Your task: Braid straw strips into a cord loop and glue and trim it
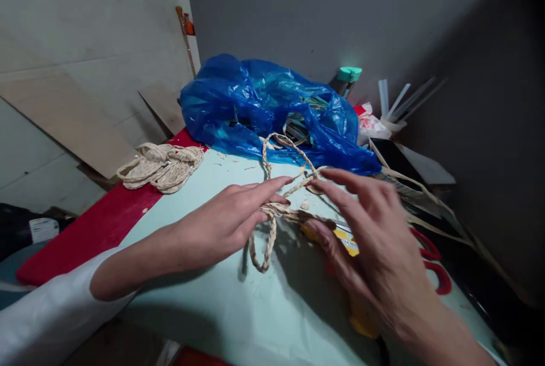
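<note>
A braided straw cord (267, 162) loops across the pale green table top (238, 309) from the blue bag toward me. My left hand (232, 218) pinches the cord near its middle, with a short loop (260, 255) hanging below the fingers. My right hand (374, 241) hovers just right of it, fingers spread and blurred. Its thumb lies close to the loose straw end (306, 217); whether it grips the straw is unclear.
A crumpled blue plastic bag (255, 105) with straw strips lies at the back. A bundle of braided cord (164, 166) rests on the red board (93, 230) at left. Red-handled scissors (434, 266) and a yellow object (361, 320) lie under my right hand. Loose straw strips (426, 196) trail right.
</note>
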{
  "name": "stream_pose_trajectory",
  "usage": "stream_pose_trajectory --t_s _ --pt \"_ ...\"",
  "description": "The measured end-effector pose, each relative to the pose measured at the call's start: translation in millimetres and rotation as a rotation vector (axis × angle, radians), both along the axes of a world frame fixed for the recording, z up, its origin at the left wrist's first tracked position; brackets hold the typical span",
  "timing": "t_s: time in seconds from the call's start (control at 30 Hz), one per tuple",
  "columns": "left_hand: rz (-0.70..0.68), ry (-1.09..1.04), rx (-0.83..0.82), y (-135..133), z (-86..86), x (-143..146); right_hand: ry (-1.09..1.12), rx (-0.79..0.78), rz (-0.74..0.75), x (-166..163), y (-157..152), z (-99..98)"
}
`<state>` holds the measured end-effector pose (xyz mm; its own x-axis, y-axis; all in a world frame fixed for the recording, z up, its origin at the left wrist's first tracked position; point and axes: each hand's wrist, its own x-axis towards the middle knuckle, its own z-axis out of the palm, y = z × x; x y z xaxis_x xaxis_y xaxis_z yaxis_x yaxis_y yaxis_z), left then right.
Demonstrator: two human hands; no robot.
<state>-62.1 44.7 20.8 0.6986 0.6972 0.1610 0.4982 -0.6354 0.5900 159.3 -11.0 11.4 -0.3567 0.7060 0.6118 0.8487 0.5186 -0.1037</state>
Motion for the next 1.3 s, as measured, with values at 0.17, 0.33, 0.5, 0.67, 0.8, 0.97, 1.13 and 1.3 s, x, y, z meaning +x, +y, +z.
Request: stream_pose_trajectory --t_s 0.17,0.33,0.5,0.67,0.8,0.97,1.13,1.3 --pt "-0.033 -0.075 0.045 3 -2.3 -1 0.046 -0.259 0.18 -4 2 -16.2" --pt "0.227 -0.293 0.003 0 -4.5 6 0.273 -0.288 0.135 -11 -2 -19.7" --pt "0.397 -0.485 -0.215 -5 -4.4 15 0.537 -0.437 -0.032 -13 -5 -11.8" --pt "0.425 -0.575 -0.29 -5 -7.9 25 0.733 -0.581 -0.107 -14 -7 -8.9" --pt "0.432 -0.535 -0.121 -6 -18.7 28 0.946 -0.748 -0.108 -12 -7 -8.1" --pt "0.345 -0.479 0.381 -8 -23.2 26 1.425 -1.093 0.055 -13 -3 -3.6" --pt "0.234 -0.421 0.493 -8 -17.5 23 1.578 -1.045 0.151 -13 1 -3.8" --pt "0.404 -0.413 0.434 -5 -17.2 18 1.577 -0.886 0.11 -6 4 -5.2"
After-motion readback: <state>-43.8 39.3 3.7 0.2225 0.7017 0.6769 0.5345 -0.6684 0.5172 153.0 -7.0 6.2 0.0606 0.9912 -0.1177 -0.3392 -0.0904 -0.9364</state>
